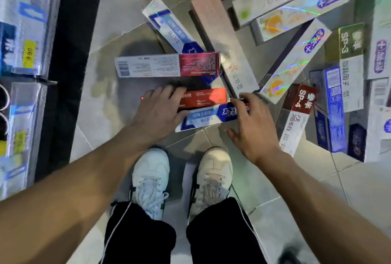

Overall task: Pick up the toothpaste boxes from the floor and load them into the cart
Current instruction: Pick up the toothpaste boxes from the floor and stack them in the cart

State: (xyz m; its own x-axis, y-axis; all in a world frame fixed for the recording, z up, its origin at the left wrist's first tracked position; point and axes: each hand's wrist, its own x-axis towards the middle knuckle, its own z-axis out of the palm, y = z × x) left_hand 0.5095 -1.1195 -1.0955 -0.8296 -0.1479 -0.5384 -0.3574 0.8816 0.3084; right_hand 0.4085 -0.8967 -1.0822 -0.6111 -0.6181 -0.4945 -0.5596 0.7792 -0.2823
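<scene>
The light is even and moderately bright, falling from above: the pale grey tiled floor (110, 85) carries a soft dark shadow just past the person's bare left hand (157, 113), and more shade pools around the white laced sneakers (151, 181). Rainbow glare streaks across the holographic silver cartons with orange-fruit print (296, 9) at upper right. The shiny foil-wrapped packs (23, 30) along the left edge are smeared and bent by the wide lens, their print unreadable. The blue-and-white boxes (334, 113) at the right edge are stretched and soft too. Both forearms bulge large at the bottom corners. The centre stays fairly sharp; lettering there is legible.
</scene>
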